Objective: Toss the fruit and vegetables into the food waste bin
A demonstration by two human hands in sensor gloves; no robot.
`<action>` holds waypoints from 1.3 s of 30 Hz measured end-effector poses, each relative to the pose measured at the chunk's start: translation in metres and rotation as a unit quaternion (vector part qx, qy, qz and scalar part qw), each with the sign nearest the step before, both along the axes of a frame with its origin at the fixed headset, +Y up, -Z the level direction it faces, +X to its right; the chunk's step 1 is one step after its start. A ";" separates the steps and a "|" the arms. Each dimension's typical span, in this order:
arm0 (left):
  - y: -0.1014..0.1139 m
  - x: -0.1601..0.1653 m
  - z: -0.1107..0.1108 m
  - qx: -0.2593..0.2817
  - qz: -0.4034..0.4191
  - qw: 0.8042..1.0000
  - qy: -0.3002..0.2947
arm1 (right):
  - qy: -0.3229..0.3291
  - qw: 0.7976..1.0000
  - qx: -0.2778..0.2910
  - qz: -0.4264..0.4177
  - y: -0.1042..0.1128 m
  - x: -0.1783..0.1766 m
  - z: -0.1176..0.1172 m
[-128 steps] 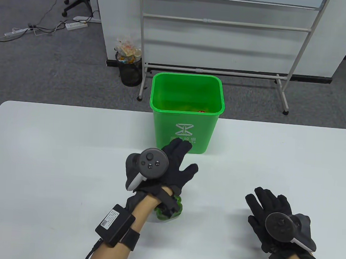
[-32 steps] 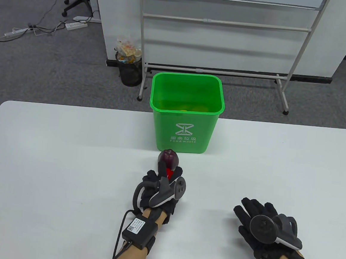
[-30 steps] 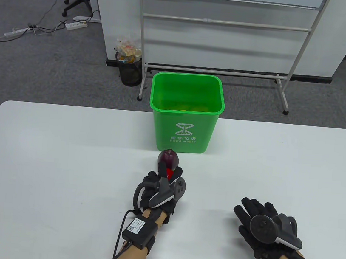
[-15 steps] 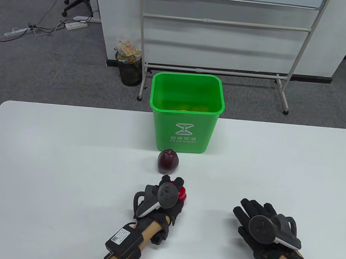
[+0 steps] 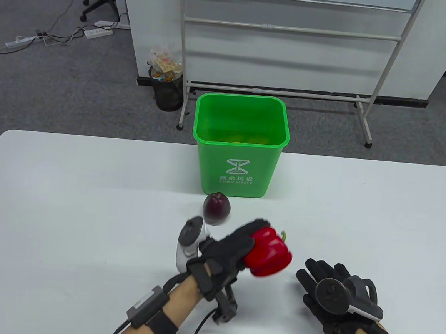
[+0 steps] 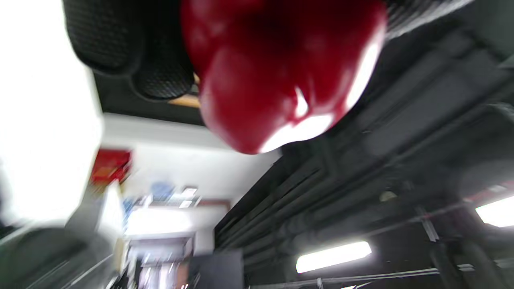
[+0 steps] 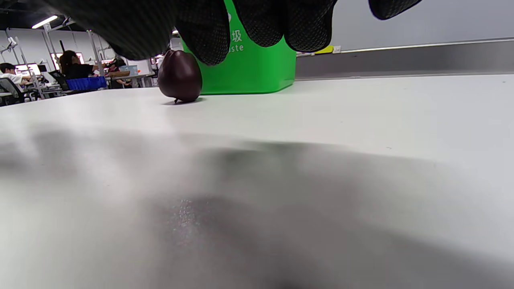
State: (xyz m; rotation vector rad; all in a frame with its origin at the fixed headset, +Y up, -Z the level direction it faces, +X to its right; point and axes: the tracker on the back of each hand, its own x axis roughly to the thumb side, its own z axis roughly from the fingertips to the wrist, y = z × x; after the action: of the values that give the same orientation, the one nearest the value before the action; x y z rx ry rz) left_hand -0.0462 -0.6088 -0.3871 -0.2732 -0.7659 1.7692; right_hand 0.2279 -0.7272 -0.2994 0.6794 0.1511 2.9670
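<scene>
My left hand (image 5: 236, 245) grips a red bell pepper (image 5: 268, 255), palm turned up, lifted above the table in front of the green food waste bin (image 5: 238, 164). The pepper fills the top of the left wrist view (image 6: 273, 76), with gloved fingers (image 6: 104, 36) beside it. A dark purple fruit (image 5: 216, 209) stands on the table just in front of the bin; it also shows in the right wrist view (image 7: 179, 76) next to the bin (image 7: 257, 64). My right hand (image 5: 324, 294) rests flat on the table, fingers spread, holding nothing.
The white table (image 5: 69, 209) carries the bin at its far edge. Some yellow and green produce (image 5: 240, 139) lies inside the bin. Behind the table stand a whiteboard frame (image 5: 287, 29) and a black mesh wastebasket (image 5: 168, 89) on the floor.
My left hand took the red pepper from beside the purple fruit, pulled back, then turned palm up and lifted it to the right. The right hand barely moved.
</scene>
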 end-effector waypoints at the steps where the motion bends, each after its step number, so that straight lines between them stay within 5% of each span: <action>1: 0.023 -0.003 -0.015 -0.005 0.009 0.999 0.035 | 0.000 1.000 -0.003 0.002 -0.001 -0.001 0.000; 3: 0.074 -0.018 -0.061 -0.050 -0.015 0.987 0.150 | -0.001 1.000 -0.010 0.006 -0.003 -0.001 0.001; 5: 0.084 -0.039 -0.092 -0.057 -0.103 0.971 0.210 | -0.002 1.000 -0.012 0.007 -0.004 -0.001 0.001; 8: 0.075 -0.058 -0.092 -0.044 -0.190 0.910 0.365 | -0.004 1.000 -0.011 -0.002 -0.001 0.001 0.002; 13: 0.035 -0.065 -0.078 -0.033 -0.181 0.920 0.345 | -0.008 1.000 -0.019 -0.014 0.000 0.005 0.001; 19: 0.012 -0.057 -0.060 0.053 -0.324 0.875 0.356 | -0.008 1.000 -0.020 -0.011 0.000 0.005 0.002; 23: -0.009 -0.039 -0.057 0.129 -0.462 0.795 0.371 | -0.003 1.000 -0.014 -0.008 0.001 0.001 0.003; 28: -0.047 -0.014 -0.068 0.181 -0.558 0.727 0.358 | -0.001 1.000 -0.017 0.000 -0.002 0.000 0.003; 32: -0.080 0.004 -0.081 0.199 -0.664 0.641 0.329 | -0.005 1.000 -0.023 -0.006 -0.003 0.003 0.001; 36: -0.115 0.022 -0.092 0.225 -0.777 0.528 0.259 | -0.009 0.999 -0.032 -0.008 -0.006 0.006 0.000; 39: -0.133 0.026 -0.098 0.229 -0.803 0.496 0.240 | -0.010 0.999 -0.035 -0.006 -0.007 0.006 0.000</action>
State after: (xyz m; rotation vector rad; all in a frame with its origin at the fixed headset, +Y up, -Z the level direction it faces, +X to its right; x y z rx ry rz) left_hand -0.0206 -0.7420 -0.4849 -0.0195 -0.2108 -0.2515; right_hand 0.2342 -0.7340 -0.2999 0.6400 0.2478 2.9404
